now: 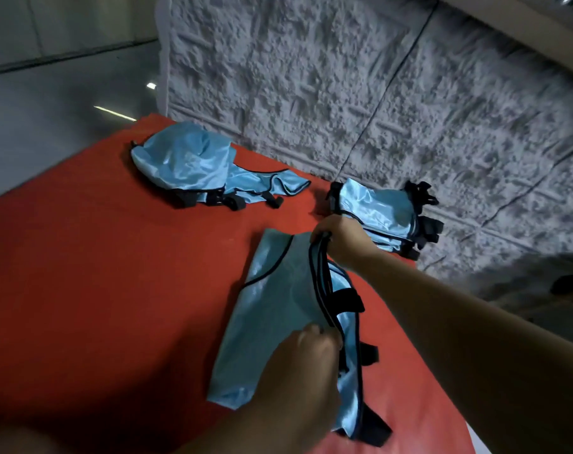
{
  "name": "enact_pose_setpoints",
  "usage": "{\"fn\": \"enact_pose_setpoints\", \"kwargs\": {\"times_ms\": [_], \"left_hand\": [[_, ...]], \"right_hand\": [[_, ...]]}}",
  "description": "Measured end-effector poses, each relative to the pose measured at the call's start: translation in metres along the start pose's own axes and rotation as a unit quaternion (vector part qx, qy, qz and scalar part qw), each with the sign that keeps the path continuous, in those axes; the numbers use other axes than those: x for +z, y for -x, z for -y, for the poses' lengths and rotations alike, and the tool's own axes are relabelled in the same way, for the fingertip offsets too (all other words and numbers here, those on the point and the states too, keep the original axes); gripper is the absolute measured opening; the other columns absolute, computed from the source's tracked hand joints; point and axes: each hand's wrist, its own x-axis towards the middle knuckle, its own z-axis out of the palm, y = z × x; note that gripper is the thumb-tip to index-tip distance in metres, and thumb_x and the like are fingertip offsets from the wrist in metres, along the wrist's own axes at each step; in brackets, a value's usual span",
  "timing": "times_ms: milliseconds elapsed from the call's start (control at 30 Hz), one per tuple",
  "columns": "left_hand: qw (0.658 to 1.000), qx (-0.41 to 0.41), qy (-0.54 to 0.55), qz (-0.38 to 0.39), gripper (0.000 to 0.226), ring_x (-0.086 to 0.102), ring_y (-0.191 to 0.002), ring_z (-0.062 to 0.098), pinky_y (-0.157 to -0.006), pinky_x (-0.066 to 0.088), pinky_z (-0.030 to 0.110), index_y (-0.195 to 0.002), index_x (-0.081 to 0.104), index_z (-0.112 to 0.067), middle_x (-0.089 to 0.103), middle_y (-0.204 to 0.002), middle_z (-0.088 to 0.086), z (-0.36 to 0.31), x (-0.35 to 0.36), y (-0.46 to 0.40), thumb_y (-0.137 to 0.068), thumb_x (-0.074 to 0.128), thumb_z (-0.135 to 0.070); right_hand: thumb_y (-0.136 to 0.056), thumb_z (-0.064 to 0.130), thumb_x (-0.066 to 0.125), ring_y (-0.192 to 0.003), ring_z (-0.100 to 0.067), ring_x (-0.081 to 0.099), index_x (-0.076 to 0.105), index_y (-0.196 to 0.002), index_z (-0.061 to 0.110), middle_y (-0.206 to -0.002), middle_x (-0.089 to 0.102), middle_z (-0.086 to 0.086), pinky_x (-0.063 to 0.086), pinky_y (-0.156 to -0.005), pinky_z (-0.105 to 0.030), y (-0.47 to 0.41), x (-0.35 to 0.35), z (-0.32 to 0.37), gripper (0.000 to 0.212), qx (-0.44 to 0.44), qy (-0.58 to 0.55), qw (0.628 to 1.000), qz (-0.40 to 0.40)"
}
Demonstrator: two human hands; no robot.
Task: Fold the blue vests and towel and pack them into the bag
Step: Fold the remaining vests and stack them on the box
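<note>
Vest [272,309] of shiny light-blue cloth lies in the near middle of the red table cover [98,273], its long body flat and smooth with thin dark piping along the edges and black straps [349,298] sticking out on its right side. The right hand [341,239] grips the dark-edged rim at the far end of the vest, fingers curled round it and lifting that edge a little. The left hand [306,358] pinches the same edge nearer the person, fingers bent over the piping. Just beyond the right hand, near the wall, sits a stack of folded vests [382,214], neat and rectangular, with black straps bunched at its right side. Well apart on the far left of the cover lies a heap of crumpled vests [193,165], glossy and creased, one flat piece trailing out toward the right, black straps at its near edge. The cover is plain, matte and orange-red. Behind it rises a pale wall [360,77] with a rough, pebbled texture split by dark seams. To the left the grey floor [49,103] shows bright reflections.
</note>
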Motion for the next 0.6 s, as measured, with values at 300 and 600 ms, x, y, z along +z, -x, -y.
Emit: {"fn": "enact_pose_setpoints", "kwargs": {"times_ms": [300, 600], "left_hand": [[0.984, 0.003, -0.109, 0.14, 0.034, 0.058, -0.108, 0.035, -0.086, 0.05, 0.043, -0.116, 0.057, -0.01, 0.053, -0.112, 0.011, -0.024, 0.037, -0.011, -0.084, 0.053, 0.002], [0.975, 0.025, -0.187, 0.115, 0.037, 0.05, -0.034, 0.007, -0.027, 0.034, 0.02, -0.047, 0.058, -0.021, 0.044, -0.049, -0.007, -0.016, 0.08, -0.012, -0.022, 0.083, -0.035]], "right_hand": [[-0.064, -0.013, 0.054, -0.078, -0.015, 0.064, 0.077, -0.076, 0.018, -0.083, 0.07, 0.003, 0.053, -0.074, -0.028, 0.046, 0.017, -0.055, 0.041, 0.042, -0.052, 0.997, -0.025], [-0.071, -0.015, 0.058, -0.109, -0.024, 0.066, 0.082, -0.091, 0.011, -0.118, 0.071, -0.01, 0.046, -0.095, -0.022, 0.064, 0.04, -0.088, 0.041, 0.126, -0.099, 0.987, -0.027]]}}
